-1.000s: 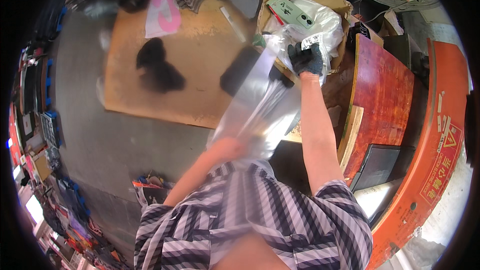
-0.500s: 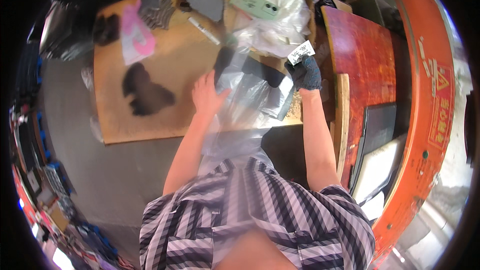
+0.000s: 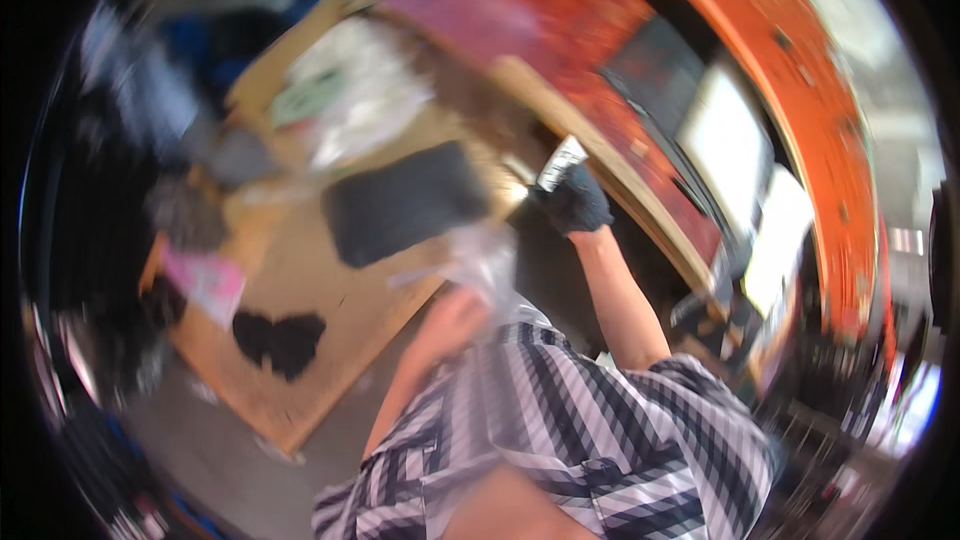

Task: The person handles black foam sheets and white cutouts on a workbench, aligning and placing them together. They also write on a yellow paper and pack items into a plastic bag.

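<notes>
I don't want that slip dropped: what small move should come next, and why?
Perhaps bring the white slip over the brown board, since the gloved right hand holds it out beyond the board's edge, in front of a dark gap.

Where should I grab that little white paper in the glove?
Probably pinch the white paper by its far end, coming from opposite the person: that end sticks out past the gloved right hand, which holds the near end.

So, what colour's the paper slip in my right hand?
The paper slip is white with dark markings; head view.
</notes>
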